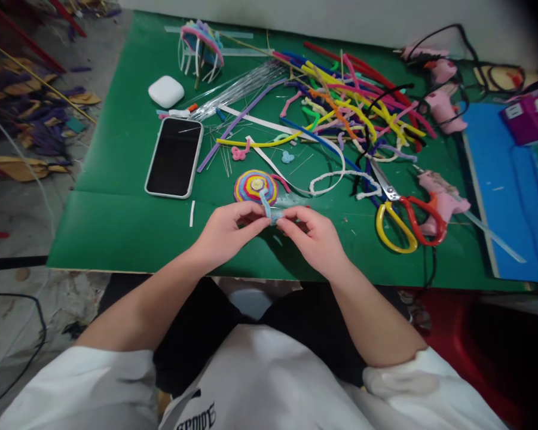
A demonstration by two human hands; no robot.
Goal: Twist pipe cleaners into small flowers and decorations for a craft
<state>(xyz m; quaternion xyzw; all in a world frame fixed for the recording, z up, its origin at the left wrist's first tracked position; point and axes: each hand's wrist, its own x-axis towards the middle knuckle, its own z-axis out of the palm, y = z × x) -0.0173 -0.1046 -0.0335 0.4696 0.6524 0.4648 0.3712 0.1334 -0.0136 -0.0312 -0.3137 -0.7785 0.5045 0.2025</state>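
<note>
Near the front of the green table, my left hand (pixel 237 227) and my right hand (pixel 311 233) pinch a light blue pipe cleaner (pixel 266 203) between their fingertips. It is bent, with one end standing up and the rest between the two hands. Right behind them lies a coiled disc (pixel 246 182) of yellow, pink, blue and red rings. A short dark pink pipe cleaner piece (pixel 281 183) sticks out at its right. Small pink (pixel 239 153) and blue looped flowers (pixel 287 157) rest farther back.
Scissors (pixel 391 194) and a pink glue gun (pixel 443 200) lie right of my hands. A phone (pixel 174 158) and white case (pixel 166 91) are at left. Behind is a pile of coloured pipe cleaners (pixel 363 101), with wires (pixel 237 92) beside it. A blue board (pixel 511 197) is far right.
</note>
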